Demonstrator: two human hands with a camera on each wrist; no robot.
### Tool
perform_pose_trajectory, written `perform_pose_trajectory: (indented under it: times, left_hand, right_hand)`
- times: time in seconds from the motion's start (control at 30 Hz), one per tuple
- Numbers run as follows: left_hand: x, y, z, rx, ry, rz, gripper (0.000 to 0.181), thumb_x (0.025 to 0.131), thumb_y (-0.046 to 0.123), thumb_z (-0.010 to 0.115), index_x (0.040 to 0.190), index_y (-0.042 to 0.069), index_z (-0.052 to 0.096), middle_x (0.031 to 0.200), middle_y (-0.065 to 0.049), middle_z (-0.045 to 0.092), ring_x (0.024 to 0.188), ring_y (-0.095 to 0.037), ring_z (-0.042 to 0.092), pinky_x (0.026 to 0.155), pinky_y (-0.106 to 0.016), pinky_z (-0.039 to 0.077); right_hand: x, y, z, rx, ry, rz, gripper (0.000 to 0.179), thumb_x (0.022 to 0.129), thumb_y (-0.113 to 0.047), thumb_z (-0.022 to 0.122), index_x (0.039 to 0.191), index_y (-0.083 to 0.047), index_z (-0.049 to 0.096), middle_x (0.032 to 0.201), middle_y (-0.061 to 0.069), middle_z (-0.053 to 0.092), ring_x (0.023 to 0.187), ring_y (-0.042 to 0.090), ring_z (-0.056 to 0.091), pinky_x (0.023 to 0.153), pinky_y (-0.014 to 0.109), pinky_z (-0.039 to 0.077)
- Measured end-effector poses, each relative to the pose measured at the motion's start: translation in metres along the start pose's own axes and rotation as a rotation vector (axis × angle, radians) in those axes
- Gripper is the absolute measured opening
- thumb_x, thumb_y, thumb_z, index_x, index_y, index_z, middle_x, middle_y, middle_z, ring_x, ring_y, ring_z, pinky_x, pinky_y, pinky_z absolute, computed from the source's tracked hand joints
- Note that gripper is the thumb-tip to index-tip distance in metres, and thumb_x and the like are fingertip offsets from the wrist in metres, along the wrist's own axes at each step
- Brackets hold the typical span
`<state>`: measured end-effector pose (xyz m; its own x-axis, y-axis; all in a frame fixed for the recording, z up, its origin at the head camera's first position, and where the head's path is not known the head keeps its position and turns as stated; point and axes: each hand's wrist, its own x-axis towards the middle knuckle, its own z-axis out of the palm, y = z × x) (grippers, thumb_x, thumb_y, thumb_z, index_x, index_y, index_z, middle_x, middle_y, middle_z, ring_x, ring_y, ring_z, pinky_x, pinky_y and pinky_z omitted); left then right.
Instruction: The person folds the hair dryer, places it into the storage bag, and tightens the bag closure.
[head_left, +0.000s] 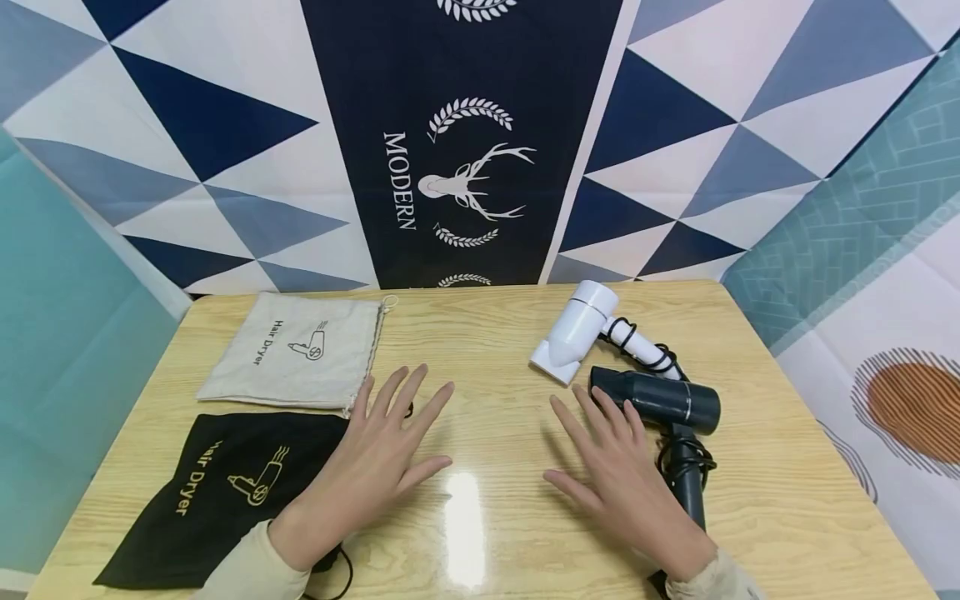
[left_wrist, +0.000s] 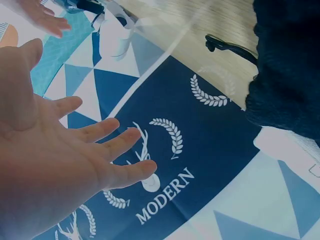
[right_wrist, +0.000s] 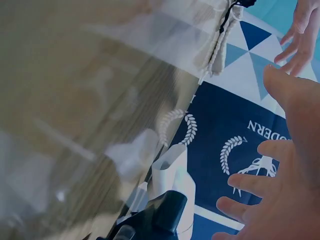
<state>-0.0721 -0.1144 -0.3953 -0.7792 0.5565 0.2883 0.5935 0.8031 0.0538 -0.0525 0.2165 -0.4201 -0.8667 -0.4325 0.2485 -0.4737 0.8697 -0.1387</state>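
My left hand (head_left: 375,450) is held palm down with spread fingers, overlapping the right edge of a black drawstring bag (head_left: 225,492) printed "Hair Dryer". Beyond it lies a light grey bag (head_left: 300,350) with the same print. My right hand (head_left: 615,475), fingers also spread, is nearest a black hair dryer (head_left: 660,400), whose cord is wound around its handle; the hand and wrist hide part of it. Behind that dryer lies a white hair dryer (head_left: 577,325), its black cord wrapped on the handle. Both palms show bare in the wrist views, holding nothing.
The wooden table (head_left: 480,358) carries the bags on the left and the dryers on the right. A patterned cloth backdrop (head_left: 465,167) rises along its far edge, with hanging panels at both sides. A black cord (head_left: 345,575) pokes out under my left wrist.
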Motion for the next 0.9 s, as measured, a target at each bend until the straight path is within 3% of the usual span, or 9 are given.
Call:
perform_pose_trajectory:
  times: [0.23, 0.67, 0.9]
  left_hand:
    - [0.006, 0.005, -0.002, 0.004, 0.011, 0.022, 0.071, 0.100, 0.061, 0.042, 0.159, 0.026, 0.024, 0.158, -0.016, 0.028, 0.144, -0.037, 0.028, 0.113, -0.066, 0.019]
    - [0.019, 0.018, -0.003, -0.017, 0.015, 0.046, 0.069, 0.101, 0.057, 0.044, 0.159, 0.025, 0.024, 0.157, -0.015, 0.029, 0.142, -0.035, 0.032, 0.112, -0.064, 0.023]
    - [0.033, 0.028, -0.002, -0.012, 0.026, 0.097, 0.067, 0.101, 0.056, 0.046, 0.157, 0.023, 0.029, 0.156, -0.016, 0.031, 0.140, -0.034, 0.035, 0.111, -0.064, 0.027]
  right_hand:
    - [-0.009, 0.007, -0.003, -0.001, 0.016, 0.031, 0.085, 0.089, -0.056, 0.067, 0.158, -0.025, 0.028, 0.161, 0.013, 0.026, 0.145, 0.042, 0.023, 0.111, 0.067, 0.017]
    - [-0.021, 0.015, -0.007, -0.009, 0.026, 0.066, 0.085, 0.089, -0.049, 0.070, 0.158, -0.029, 0.026, 0.156, 0.017, 0.034, 0.142, 0.043, 0.027, 0.109, 0.067, 0.019]
    - [-0.031, 0.018, -0.010, -0.001, 0.030, 0.097, 0.082, 0.091, -0.047, 0.068, 0.159, -0.029, 0.025, 0.155, 0.018, 0.035, 0.142, 0.043, 0.027, 0.107, 0.068, 0.022]
